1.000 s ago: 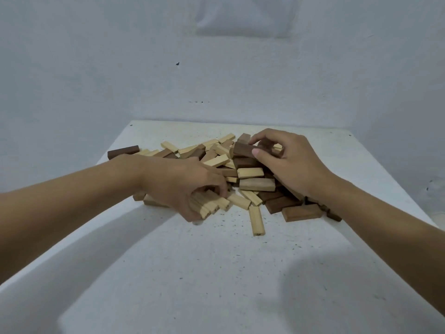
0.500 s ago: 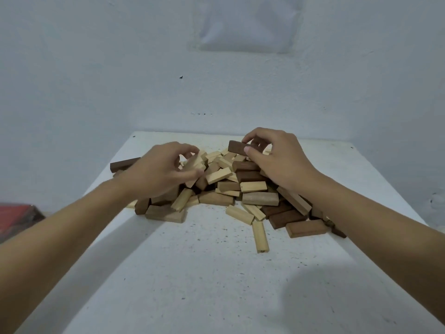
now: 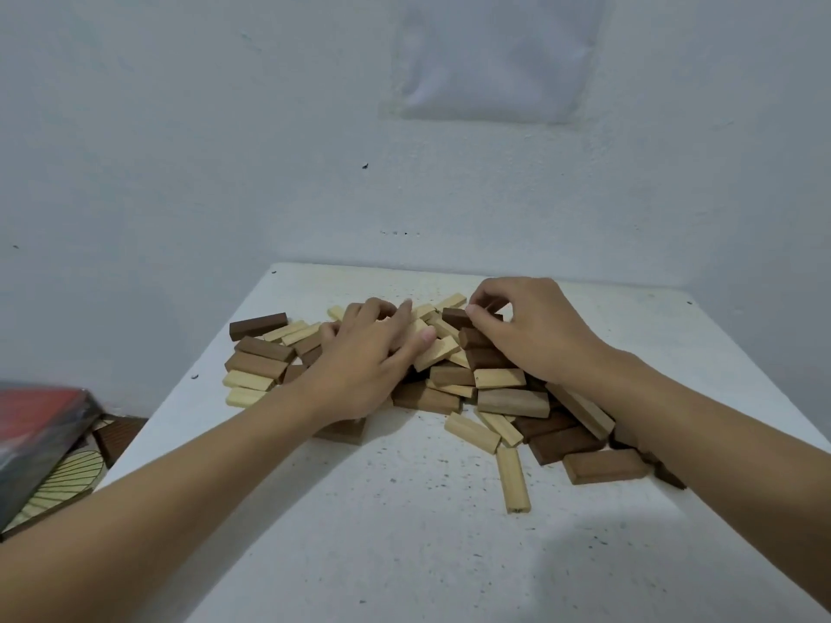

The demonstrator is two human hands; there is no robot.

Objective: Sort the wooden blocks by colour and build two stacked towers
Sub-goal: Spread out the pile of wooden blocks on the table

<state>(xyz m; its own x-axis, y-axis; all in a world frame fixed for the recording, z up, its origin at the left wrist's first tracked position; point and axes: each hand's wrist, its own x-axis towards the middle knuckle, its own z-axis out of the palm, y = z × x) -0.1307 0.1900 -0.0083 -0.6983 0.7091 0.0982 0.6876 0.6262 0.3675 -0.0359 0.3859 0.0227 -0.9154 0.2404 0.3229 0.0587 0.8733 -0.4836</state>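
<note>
Blocks [image 3: 512,402] heaped on bench [image 3: 404,532]. My right hand [image 3: 539,339] fingers pinch a dark block [image 3: 454,317]; my left hand [image 3: 359,370] lies released, fingers spread over pale blocks [image 3: 438,353].

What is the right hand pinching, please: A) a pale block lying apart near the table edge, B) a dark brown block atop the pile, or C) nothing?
B: the right hand pinches a dark brown block at the top of the pile.

Pretty dim, flat bluish cast, big soft shadows across the near table [image 3: 404,532], wide-angle bend at the edges, and the red thing [image 3: 36,411] far left looks smeared
</note>
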